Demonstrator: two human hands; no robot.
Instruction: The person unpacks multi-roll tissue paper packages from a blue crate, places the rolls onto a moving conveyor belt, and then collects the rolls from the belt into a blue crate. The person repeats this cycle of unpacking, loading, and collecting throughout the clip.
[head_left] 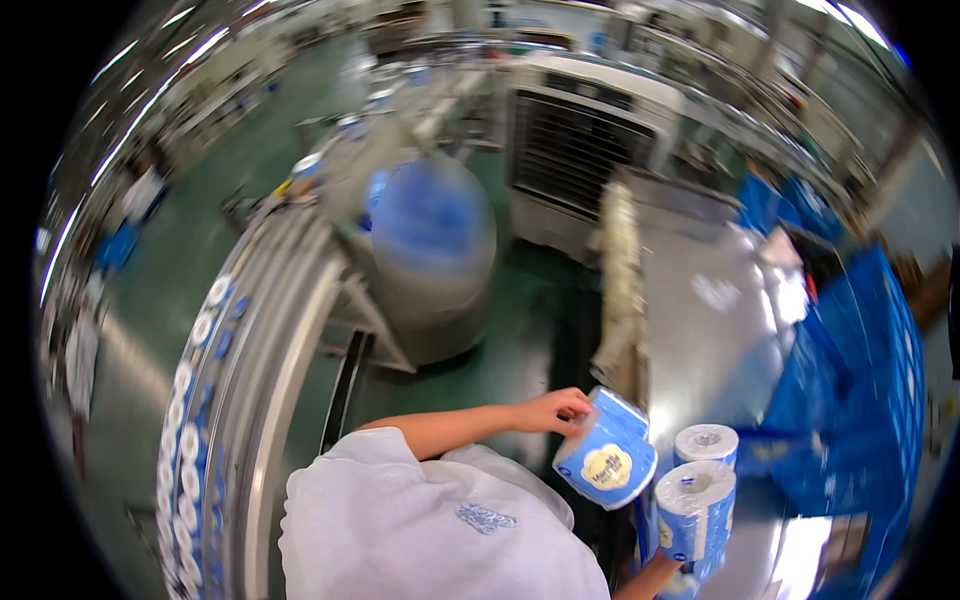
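Observation:
My left hand [560, 412] is closed on the end of a blue-wrapped toilet roll pack [606, 462], which hangs tilted in front of me. The pack has a cream oval label, and its upper part shows a second roll. To its right, two wrapped toilet rolls stand upright; the nearer roll [697, 510] has its white top and core hole showing. Behind it is the farther roll [706, 441]. My right hand [657, 574] grips low at the nearer roll, its fingers partly hidden beneath it.
A shiny metal table [700, 300] runs away on the right, with blue plastic bags [850, 400] beside it. On the left curves a conveyor [290, 330] lined with rolls [188, 470]. A blurred drum-like bin [440, 300] and a large louvred air cooler [575, 150] stand ahead.

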